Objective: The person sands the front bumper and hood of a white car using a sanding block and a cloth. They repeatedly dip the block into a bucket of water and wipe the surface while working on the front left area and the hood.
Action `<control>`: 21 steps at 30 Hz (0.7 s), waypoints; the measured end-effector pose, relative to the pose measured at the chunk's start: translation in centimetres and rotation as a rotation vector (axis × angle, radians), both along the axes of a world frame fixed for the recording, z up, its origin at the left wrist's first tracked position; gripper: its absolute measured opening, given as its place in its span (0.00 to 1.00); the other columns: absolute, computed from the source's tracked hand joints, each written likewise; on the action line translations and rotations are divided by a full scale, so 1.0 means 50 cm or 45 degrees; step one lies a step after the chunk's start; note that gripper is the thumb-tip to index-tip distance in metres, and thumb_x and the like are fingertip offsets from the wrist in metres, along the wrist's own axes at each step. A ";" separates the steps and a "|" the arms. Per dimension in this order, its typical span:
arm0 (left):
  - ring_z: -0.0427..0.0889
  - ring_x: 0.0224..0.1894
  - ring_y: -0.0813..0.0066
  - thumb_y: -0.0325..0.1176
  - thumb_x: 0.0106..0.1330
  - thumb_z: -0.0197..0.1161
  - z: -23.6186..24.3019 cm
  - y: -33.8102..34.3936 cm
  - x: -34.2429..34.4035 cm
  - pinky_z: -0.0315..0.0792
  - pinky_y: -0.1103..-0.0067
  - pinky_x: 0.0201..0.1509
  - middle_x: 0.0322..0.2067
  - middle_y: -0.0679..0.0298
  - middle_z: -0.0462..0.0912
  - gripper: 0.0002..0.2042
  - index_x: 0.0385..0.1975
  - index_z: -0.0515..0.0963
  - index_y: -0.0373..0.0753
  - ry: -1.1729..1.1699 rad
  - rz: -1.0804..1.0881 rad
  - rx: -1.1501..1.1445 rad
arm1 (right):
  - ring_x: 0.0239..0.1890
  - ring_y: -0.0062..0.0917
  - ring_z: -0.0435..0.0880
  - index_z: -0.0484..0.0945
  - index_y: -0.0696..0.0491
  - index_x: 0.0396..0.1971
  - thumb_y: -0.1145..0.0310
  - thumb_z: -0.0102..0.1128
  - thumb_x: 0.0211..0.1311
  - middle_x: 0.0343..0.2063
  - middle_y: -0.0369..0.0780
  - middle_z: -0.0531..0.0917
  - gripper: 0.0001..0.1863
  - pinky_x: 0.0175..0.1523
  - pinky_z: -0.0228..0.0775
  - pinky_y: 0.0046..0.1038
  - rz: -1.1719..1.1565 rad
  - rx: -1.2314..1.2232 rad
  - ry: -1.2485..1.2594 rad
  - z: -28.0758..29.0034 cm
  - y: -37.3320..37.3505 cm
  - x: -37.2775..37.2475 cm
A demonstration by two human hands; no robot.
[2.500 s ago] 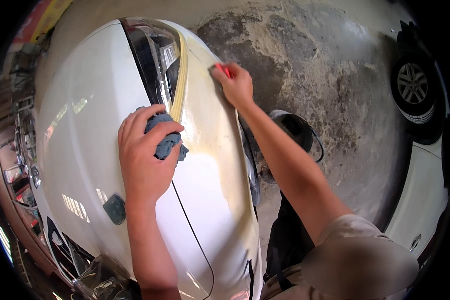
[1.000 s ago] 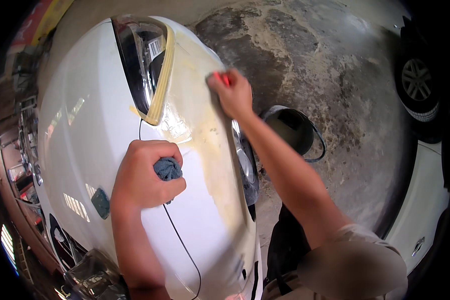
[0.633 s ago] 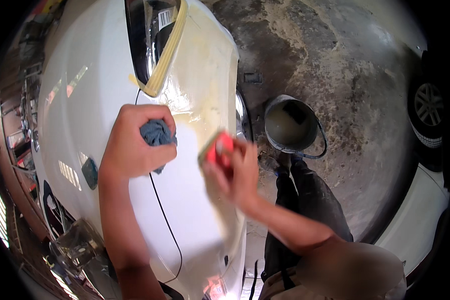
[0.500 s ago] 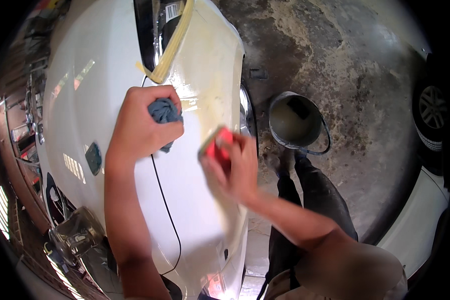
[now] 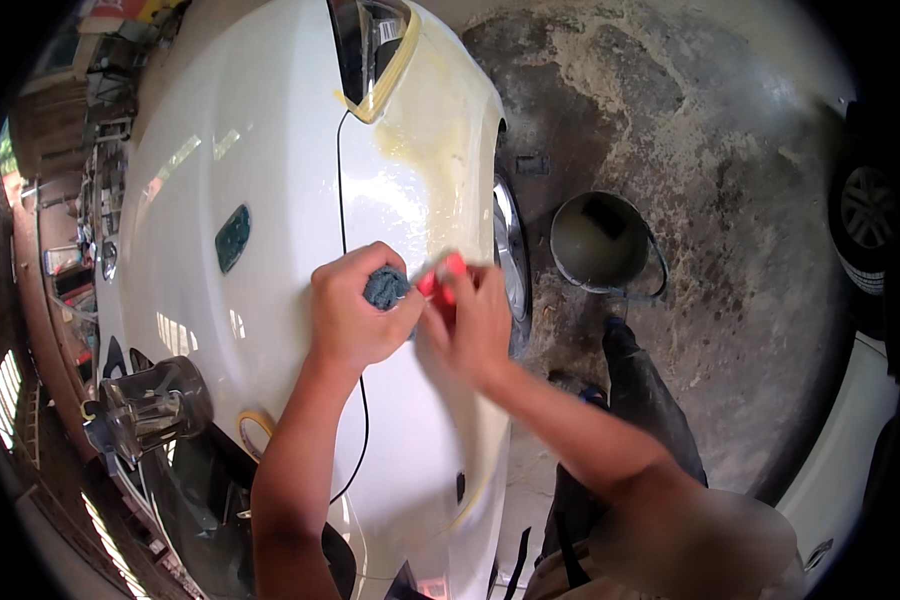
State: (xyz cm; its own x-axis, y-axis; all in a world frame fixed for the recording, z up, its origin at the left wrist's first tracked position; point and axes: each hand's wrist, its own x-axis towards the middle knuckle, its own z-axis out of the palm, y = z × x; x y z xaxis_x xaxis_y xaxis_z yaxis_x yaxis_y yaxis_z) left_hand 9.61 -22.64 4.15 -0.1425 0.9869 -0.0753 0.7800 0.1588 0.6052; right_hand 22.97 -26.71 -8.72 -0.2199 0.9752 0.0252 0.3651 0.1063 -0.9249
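Note:
My left hand [image 5: 355, 310] is closed around a bunched blue-grey cloth [image 5: 386, 288], just above the white car fender [image 5: 400, 420]. Close beside it, my right hand [image 5: 478, 320] grips a red sanding block [image 5: 452, 272], its fingers slightly blurred. The hands almost touch; I cannot tell whether the cloth meets the block. Dull yellowish patches [image 5: 440, 160] mark the fender ahead of my hands, and its surface there looks wet. Yellow masking tape [image 5: 398, 72] edges the headlight [image 5: 368, 40] at the far end.
A dark bucket [image 5: 570, 272] of murky water stands on the stained floor, right of the car's front wheel [image 5: 511, 260]. Left lie the hood [image 5: 270, 200], a tape roll [image 5: 256, 432] near the windscreen and the side mirror [image 5: 155, 400]. Another white car [image 5: 835, 430] stands at the right.
My left hand with the cloth has come across to my right hand, over the fender. The sanding block stays in my right hand, now tilted differently. The whole view has shifted.

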 end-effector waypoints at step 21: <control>0.72 0.20 0.55 0.30 0.49 0.65 0.009 0.038 -0.031 0.74 0.70 0.30 0.19 0.50 0.77 0.09 0.29 0.81 0.32 -0.119 -0.029 0.063 | 0.46 0.51 0.79 0.76 0.55 0.45 0.49 0.64 0.70 0.43 0.53 0.77 0.22 0.50 0.72 0.44 -0.214 -0.098 -0.133 -0.060 0.339 -0.049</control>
State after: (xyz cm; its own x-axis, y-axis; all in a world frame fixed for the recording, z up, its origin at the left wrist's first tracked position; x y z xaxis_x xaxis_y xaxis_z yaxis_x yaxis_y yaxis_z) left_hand 8.06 -20.76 4.58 -0.1149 0.9926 -0.0385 0.7229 0.1101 0.6821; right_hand 20.50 -9.77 -11.74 -0.0511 0.9965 -0.0655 0.4660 -0.0342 -0.8841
